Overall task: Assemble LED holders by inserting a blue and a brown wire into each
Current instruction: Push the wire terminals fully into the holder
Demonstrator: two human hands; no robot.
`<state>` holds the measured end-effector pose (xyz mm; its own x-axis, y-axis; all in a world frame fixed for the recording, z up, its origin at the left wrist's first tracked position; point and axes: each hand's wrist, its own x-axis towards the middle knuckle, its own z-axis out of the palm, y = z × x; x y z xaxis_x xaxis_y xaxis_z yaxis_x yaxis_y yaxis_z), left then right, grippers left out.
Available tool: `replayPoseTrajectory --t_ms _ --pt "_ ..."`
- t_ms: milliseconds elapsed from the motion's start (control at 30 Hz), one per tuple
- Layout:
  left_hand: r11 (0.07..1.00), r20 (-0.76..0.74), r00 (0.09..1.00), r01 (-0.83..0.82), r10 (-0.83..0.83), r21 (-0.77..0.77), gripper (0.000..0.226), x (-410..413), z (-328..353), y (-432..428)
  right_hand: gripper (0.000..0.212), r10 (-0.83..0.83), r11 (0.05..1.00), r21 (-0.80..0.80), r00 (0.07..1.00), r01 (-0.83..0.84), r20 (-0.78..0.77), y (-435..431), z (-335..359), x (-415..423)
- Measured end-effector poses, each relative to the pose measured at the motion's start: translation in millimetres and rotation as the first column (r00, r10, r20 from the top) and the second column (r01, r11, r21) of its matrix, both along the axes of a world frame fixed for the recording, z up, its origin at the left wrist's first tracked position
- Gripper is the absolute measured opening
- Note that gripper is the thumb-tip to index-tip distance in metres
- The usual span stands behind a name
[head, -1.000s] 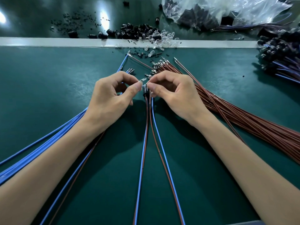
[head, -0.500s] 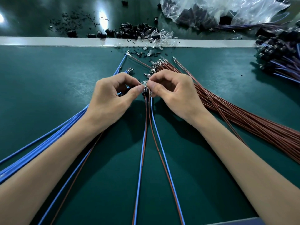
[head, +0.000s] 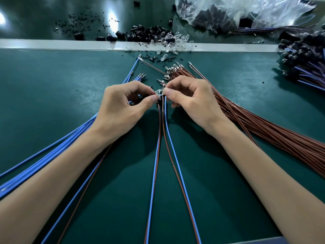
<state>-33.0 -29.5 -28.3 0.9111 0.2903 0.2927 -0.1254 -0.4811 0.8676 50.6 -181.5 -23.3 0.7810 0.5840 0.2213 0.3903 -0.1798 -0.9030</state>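
Left grip (head: 123, 110) and right grip (head: 191, 103) pinch the LED holder (head: 159, 101), flanked by blue wires (head: 52, 155) and brown wires (head: 263, 132) on the tabletop (head: 52, 85).

Left hand (head: 121, 110) creeps toward 3 o'clock since 1 s ago, so the gap between its thumb and the right hand (head: 191, 101) thumb is nearly closed. Clear LED (head: 159, 92) drops toward 6 o'clock. It was poking out above the left fingertips; now the right hand pinches it just above the black holder (head: 160, 101), which the left hand pinches.
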Motion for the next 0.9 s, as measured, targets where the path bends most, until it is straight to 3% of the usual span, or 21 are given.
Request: replayPoseTrajectory --t_ms 200,467,900 --pt "0.999 -0.014 1.000 0.003 -0.004 -0.043 0.011 -0.9 1.2 0.0 0.010 0.079 0.996 0.034 0.996 -0.077 -0.044 -2.4 -0.9 4.0" --pt "0.998 -0.033 0.999 0.028 -0.029 -0.050 0.014 -1.1 2.7 -0.8 0.012 0.123 0.950 0.307 0.966 -0.048 -0.228 -4.9 -1.8 12.0" --pt "0.996 -0.070 0.996 0.057 -0.062 -0.069 0.009 -0.6 4.5 -2.1 0.010 0.149 0.977 0.165 0.986 -0.136 -0.070 -2.9 -4.0 7.3"
